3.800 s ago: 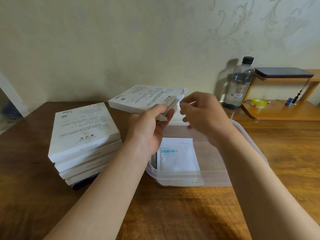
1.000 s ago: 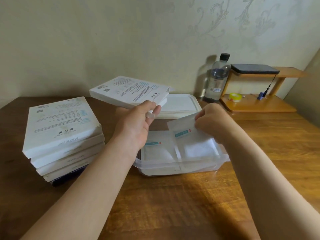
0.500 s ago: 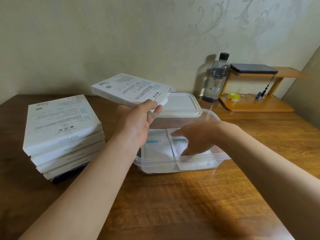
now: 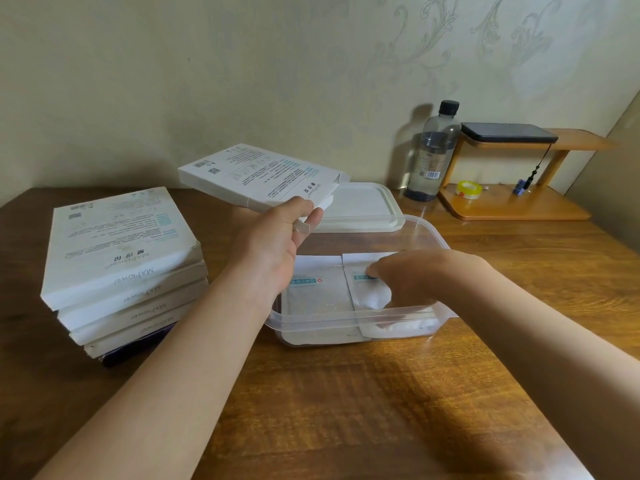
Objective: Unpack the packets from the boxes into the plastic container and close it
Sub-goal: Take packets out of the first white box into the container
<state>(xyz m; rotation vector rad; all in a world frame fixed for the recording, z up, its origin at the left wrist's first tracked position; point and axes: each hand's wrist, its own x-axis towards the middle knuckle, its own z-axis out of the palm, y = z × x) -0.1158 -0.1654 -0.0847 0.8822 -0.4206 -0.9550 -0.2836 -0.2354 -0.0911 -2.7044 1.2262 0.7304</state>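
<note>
The wooden table (image 4: pixel 346 410) fills the lower frame, with both forearms reaching up across it. At centre sits the clear plastic container (image 4: pixel 346 317), open, with two white packets lying flat side by side on its floor. The right hand (image 4: pixel 408 278) reaches in over the near rim. Its fingers (image 4: pixel 372 271) lie fairly straight on the right packet (image 4: pixel 370 297), pressing it down rather than gripping it. The left packet (image 4: pixel 315 299) lies bare beside it, their edges touching.

Just above, the left hand (image 4: pixel 273 244) grips one corner of an open box (image 4: pixel 263 178), holding it in the air with its open end toward the container.

The step looks like settling a packet. Next the right hand would have to lift clear and reach the box mouth for another, if any remain inside; that is hidden.

At left a stack of boxes (image 4: pixel 117 258) waits unopened, so much is left. The lid (image 4: pixel 363 206) lies behind the container, partly under the held box. Far right stand a bottle (image 4: pixel 433 150) and a wooden shelf (image 4: pixel 512 206), well clear.
</note>
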